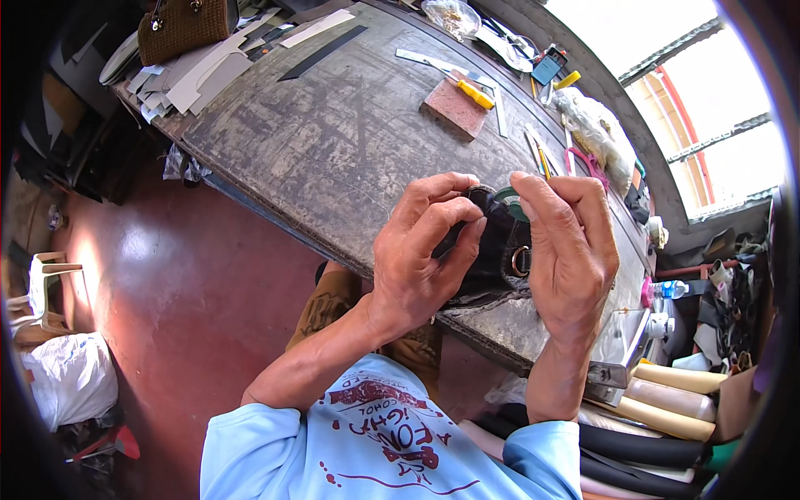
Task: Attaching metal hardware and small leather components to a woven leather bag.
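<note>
While we hold the black leather piece (492, 242) up over the near edge of the workbench (333, 142), it sits between both our hands, so neither has to reach for it. Our left hand (421, 250) pinches its upper left edge, thumb and fingers closed together on the leather. Our right hand (571, 250) cups its right side, fingers curled shut around it, the fingertips meeting the top rim just beside a green disc (510, 200) that peeks out there; we cannot tell what that disc is. A metal ring (520, 262) is fixed to the piece, facing our right palm. The piece's long axis seems to run top to bottom between the hands, though much of it is hidden.

Farther out, toward the far right edge of the workbench, lie a reddish block (454, 107), a yellow-handled knife (473, 93) and a steel ruler (500, 104). A brown woven handbag (185, 27) and grey card patterns (200, 75) rest at the far left corner.
</note>
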{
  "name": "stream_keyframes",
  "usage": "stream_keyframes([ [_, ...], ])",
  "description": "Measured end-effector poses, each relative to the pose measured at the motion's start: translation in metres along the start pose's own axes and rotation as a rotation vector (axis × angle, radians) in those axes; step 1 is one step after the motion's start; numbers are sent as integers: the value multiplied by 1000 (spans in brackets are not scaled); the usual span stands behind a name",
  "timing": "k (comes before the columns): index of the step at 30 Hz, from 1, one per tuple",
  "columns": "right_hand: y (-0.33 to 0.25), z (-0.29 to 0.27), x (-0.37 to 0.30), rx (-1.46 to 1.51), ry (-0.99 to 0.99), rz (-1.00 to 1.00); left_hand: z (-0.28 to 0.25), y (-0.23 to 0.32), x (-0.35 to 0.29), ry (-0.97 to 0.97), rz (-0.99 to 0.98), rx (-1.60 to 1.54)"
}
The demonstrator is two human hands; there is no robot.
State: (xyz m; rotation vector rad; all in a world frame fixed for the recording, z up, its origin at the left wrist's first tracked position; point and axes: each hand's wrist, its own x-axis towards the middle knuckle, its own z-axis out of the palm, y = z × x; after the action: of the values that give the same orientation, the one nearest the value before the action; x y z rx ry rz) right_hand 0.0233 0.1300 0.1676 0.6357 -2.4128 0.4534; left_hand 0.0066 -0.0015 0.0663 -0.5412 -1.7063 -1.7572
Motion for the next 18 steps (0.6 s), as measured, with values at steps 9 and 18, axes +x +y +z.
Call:
stream_keyframes([
  [9,9,2,1,-24,57,-110,3,1,3,-3,12,9],
  [18,9,0,4,-59,5,-116,5,3,5,-11,22,30],
])
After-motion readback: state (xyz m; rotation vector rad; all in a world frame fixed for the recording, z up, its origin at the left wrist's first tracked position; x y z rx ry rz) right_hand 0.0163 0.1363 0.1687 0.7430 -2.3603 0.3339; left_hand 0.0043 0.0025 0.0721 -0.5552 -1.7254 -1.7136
